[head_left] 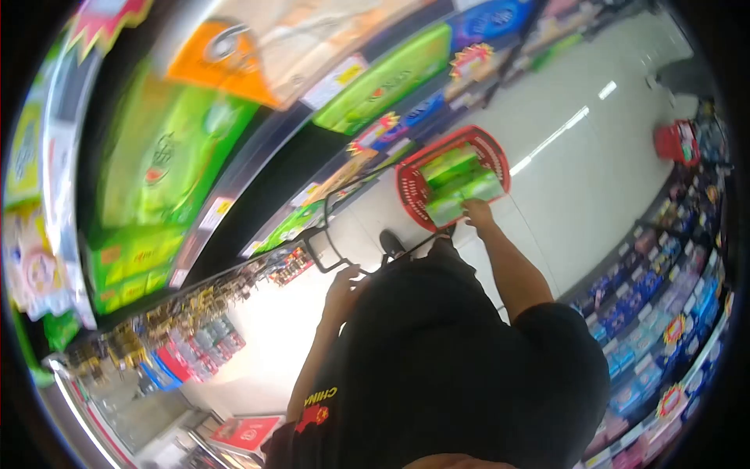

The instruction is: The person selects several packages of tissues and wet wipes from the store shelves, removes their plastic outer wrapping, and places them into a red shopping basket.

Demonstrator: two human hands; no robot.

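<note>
The nearer green pack (467, 197) is met at its lower edge by the right hand (476, 213), whose fingers are bent, while the left hand (342, 291) is placed beside the black handle (312, 255), also with fingers partly bent; in this blur, it cannot be told whether either is closed on anything. For good handling, the pack should be supported by its broad sides rather than pinched at a wrapper corner, and be laid flat against the farther green pack (449, 165). The red basket (406, 191) is best steadied by the handle meanwhile. Both packs are contained in the basket, side by side, with its slotted wall left partly visible. Larger green packs (168, 148) are stocked on the shelf (251, 166) at the left.
</note>
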